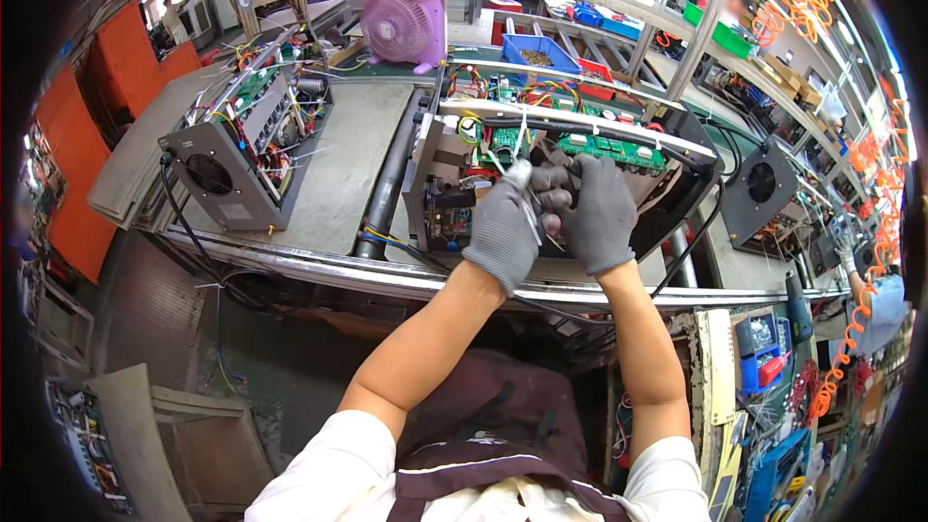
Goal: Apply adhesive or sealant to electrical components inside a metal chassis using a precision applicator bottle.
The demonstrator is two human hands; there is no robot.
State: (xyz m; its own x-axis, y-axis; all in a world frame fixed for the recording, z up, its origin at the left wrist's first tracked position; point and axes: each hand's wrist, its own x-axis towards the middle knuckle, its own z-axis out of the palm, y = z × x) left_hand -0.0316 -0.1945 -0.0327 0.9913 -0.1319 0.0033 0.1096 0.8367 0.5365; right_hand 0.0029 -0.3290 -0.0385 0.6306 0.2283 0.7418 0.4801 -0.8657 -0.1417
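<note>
Both of my hands wear grey work gloves and meet at the open front side of a machine chassis [694,159] in the middle of the bench. My left hand [507,224] is closed on thin white cable ties [531,217], whose ends stick out past the fingers. Close against it, my right hand [601,211] has its fingers curled inward; what they grip is hidden. Just above the hands, another white cable tie [523,135] stands up by a black cable bundle [580,123]. Behind them lies a green circuit board [619,152] inside the chassis.
A second open chassis with a fan [208,174] stands at left, another [762,179] at right. Beyond the bench are a pink fan [398,27] and a blue bin [541,53]. Orange coiled hoses [851,329] hang at right, near a co-worker's arm [851,256].
</note>
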